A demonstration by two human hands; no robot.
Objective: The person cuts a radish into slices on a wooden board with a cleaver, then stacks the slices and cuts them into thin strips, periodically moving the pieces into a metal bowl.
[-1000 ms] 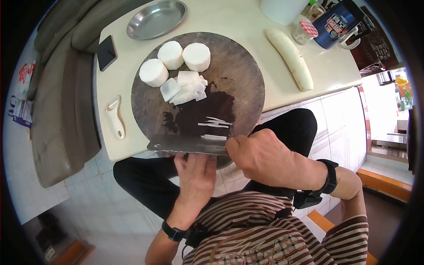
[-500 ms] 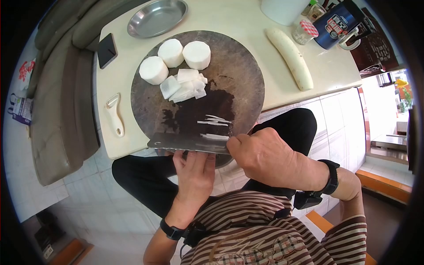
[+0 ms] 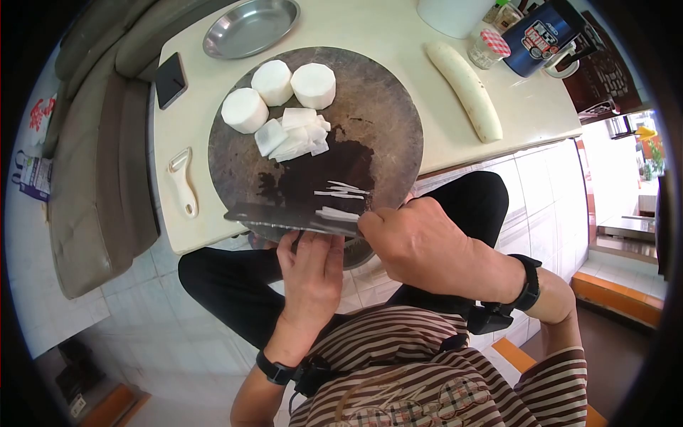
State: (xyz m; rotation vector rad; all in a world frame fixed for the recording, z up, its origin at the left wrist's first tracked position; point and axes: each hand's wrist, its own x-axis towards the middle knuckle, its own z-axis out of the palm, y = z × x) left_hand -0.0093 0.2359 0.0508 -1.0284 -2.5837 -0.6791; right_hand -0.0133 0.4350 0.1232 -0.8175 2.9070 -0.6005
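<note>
My right hand (image 3: pixel 416 238) is closed round the handle of a cleaver (image 3: pixel 274 218), its broad blade pointing left across the near part of the round chopping board (image 3: pixel 388 128). Close against the blade's near side are the bent fingers of my left hand (image 3: pixel 313 267); what lies under them is hidden. Thin white radish strips (image 3: pixel 338 215) lie just beyond the blade, with more loose strips behind them. Farther back on the board are a pile of thin radish slices (image 3: pixel 295 135) and three thick peeled radish chunks (image 3: pixel 313 85).
A whole white radish (image 3: pixel 466 92) lies on the table right of the board. Behind it stand a glass jar (image 3: pixel 488 50) and a dark blue canister (image 3: pixel 538 39). A metal dish (image 3: pixel 249 30) is at the back; a phone (image 3: pixel 171 81) and a peeler (image 3: pixel 183 183) lie left.
The cleaver's far end has swung a little up and to the left, away from me. My left hand stays close to the blade. The whole view has shifted slightly.
</note>
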